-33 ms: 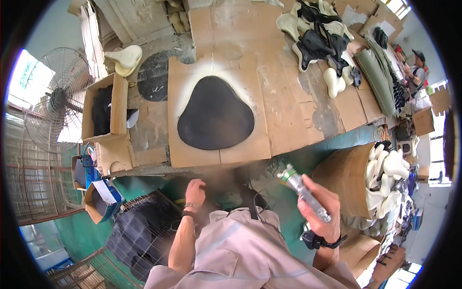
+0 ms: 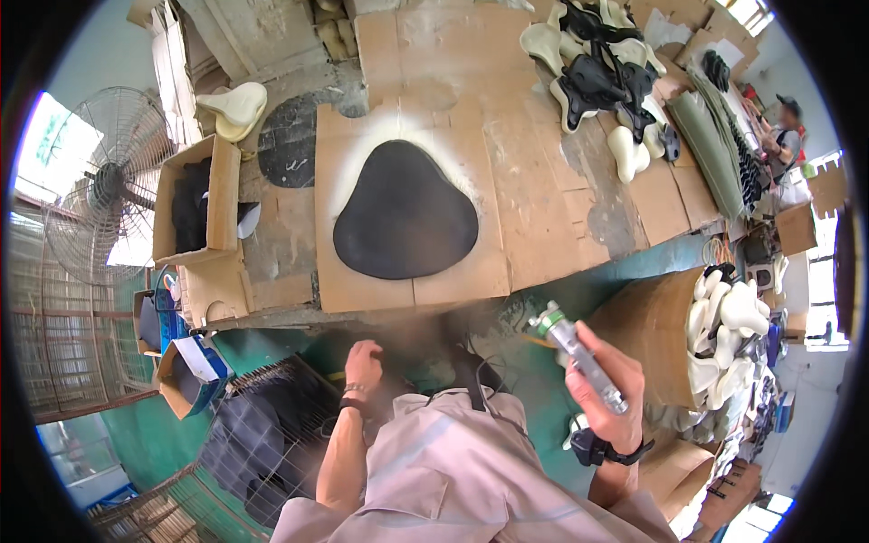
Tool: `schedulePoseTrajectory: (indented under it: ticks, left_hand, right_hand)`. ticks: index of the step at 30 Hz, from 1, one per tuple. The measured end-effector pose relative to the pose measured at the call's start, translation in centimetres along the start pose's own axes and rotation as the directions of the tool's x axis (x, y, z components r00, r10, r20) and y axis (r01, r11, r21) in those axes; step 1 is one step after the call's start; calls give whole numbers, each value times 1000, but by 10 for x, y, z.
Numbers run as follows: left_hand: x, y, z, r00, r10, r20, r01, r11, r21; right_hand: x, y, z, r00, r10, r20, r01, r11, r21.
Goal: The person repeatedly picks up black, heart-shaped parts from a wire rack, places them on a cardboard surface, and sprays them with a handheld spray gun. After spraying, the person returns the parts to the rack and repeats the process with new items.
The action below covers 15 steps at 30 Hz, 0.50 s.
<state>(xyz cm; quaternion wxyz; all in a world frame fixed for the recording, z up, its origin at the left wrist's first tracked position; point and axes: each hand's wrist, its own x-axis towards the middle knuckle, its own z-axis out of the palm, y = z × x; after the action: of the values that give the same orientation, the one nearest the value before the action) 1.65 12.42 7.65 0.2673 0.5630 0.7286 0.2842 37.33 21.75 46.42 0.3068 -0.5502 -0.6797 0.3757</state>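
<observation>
My right hand [image 2: 608, 385] is wrapped round a silver spray gun [image 2: 579, 356] with a green ring near its nozzle end. It is held in front of the bench edge, to the right of my body. My left hand [image 2: 364, 366] hangs empty just short of the bench edge, fingers loosely extended. Ahead of both hands a black, rounded-triangular saddle cover sheet [image 2: 405, 213] lies flat on a cardboard sheet [image 2: 362, 294]. A pale band of overspray [image 2: 362, 149] surrounds its far sides. Neither hand touches the black piece.
Cream and black bicycle saddles [image 2: 606, 77] are heaped at the bench's far right. A cardboard drum [image 2: 638, 330] of cream saddle pieces stands to the right. Left are a box with black material [image 2: 226, 204], a cream saddle [image 2: 240, 107] and a caged fan [image 2: 109, 181]. Another person [image 2: 786, 140] is far right.
My right hand and the spray gun have shifted slightly to the right. The black piece and my left hand stay nearly where they were.
</observation>
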Motion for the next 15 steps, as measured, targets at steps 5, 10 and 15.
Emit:
schedulePoseTrajectory:
  ticks: [5,10,15]
  left_hand:
    - [-66,-75,-3,937,-337,93,322,935,146]
    - [-119,-124,5,713,-676,186,648,737,192]
    - [-131,-135,8,590,-781,205,761,623,180]
  right_hand:
    - [-14,6,-10,991,-45,122,54,996,-70]
    - [-14,4,-1,995,20,96,-15,999,-50]
    - [-16,0,-3,981,-28,193,42,997,-69]
